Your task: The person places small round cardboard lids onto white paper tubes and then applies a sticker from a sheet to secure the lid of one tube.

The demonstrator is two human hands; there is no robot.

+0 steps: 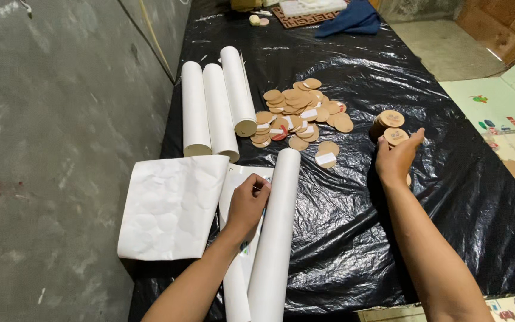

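Observation:
My left hand (247, 204) rests with curled fingers on a partly unrolled white sheet (237, 179), pinching its edge next to a long white paper roll (276, 226). My right hand (396, 158) reaches to a small stack of round tan wooden discs (390, 119) and grips the nearest disc (396, 136) with its fingertips. A loose pile of the same discs (299, 113) lies in the middle of the black plastic-covered table (353, 197), some bearing white labels.
Three white paper rolls (217, 104) lie side by side at the back left. A white backing sheet with round cut-outs (171, 206) hangs over the table's left edge. A blue cloth (351, 19) and a patterned tray (308, 11) sit at the far end. Grey wall on the left.

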